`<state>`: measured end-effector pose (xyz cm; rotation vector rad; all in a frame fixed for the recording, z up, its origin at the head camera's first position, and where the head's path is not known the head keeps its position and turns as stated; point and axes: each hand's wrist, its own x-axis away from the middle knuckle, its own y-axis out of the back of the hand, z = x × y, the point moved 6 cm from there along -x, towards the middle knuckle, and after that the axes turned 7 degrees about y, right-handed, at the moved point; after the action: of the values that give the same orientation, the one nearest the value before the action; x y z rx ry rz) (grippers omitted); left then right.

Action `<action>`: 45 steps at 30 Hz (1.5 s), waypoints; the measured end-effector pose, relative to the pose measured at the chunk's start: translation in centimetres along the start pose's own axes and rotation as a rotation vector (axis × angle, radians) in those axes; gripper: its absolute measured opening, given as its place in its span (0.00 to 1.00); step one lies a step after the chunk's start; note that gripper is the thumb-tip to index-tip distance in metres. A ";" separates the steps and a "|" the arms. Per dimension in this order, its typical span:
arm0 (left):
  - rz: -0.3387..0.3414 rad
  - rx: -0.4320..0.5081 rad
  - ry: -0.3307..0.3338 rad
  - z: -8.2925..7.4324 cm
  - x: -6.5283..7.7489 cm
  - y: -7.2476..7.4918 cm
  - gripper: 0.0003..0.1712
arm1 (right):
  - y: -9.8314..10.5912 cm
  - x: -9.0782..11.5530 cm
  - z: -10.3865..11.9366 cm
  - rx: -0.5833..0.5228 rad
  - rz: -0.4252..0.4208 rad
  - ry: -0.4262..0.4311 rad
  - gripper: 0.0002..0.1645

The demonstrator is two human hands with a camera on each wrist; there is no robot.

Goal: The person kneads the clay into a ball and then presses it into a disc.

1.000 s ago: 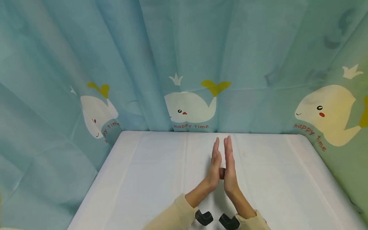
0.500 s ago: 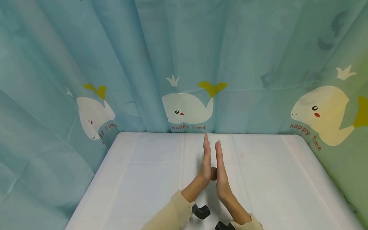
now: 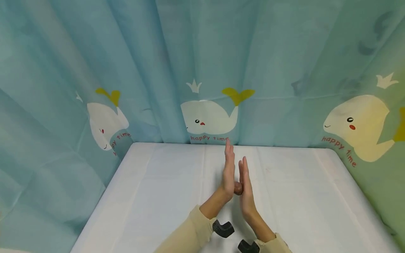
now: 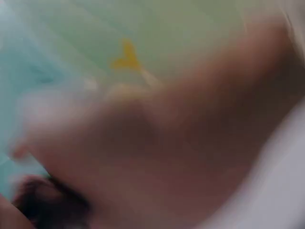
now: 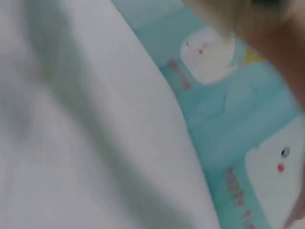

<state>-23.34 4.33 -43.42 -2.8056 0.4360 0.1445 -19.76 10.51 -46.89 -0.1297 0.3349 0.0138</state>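
In the head view my left hand [image 3: 228, 175] and my right hand [image 3: 247, 189] face each other palm to palm over the middle of the table, fingers straight and pointing away from me. A small rounded brown lump, like a ball of modelling clay [image 3: 238, 188], sits between the lower palms, touched from both sides and partly covered by them. The left fingertips reach farther forward than the right ones. Motion blurs the left wrist view, where skin [image 4: 157, 143] fills most of the picture. Part of a forearm [image 5: 281, 52] crosses the upper right of the right wrist view.
A white table [image 3: 164, 196] with rounded far corners lies under the hands. Behind and beside it hangs a blue-green curtain [image 3: 278, 52] printed with white whales and lettering. Black curved camera mounts [image 3: 223, 229] stick out at both wrists, close to each other.
The palms keep sliding against each other: the left hand has moved forward relative to the right. The brown ball stays between them, showing a rounder side now. Both hands shifted slightly left overall.
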 end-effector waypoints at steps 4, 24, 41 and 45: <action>0.025 -0.178 -0.034 1.6 0.0 -0.4 0.36 | -0.2 -0.6 3.1 0.077 -0.016 0.121 0.33; -0.035 -0.133 -0.009 2.4 0.2 1.0 0.36 | -1.0 -1.4 3.4 0.088 0.025 0.147 0.32; -0.017 -0.136 0.063 3.1 0.0 0.9 0.35 | -0.8 -1.3 2.7 0.068 0.048 0.145 0.33; 0.061 -0.106 0.057 3.2 1.4 -0.2 0.36 | 1.0 -3.0 2.4 0.097 -0.029 0.155 0.32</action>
<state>-22.10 5.13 -46.57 -2.9077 0.5420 0.1040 -21.87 11.84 -43.82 -0.0392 0.4875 -0.0410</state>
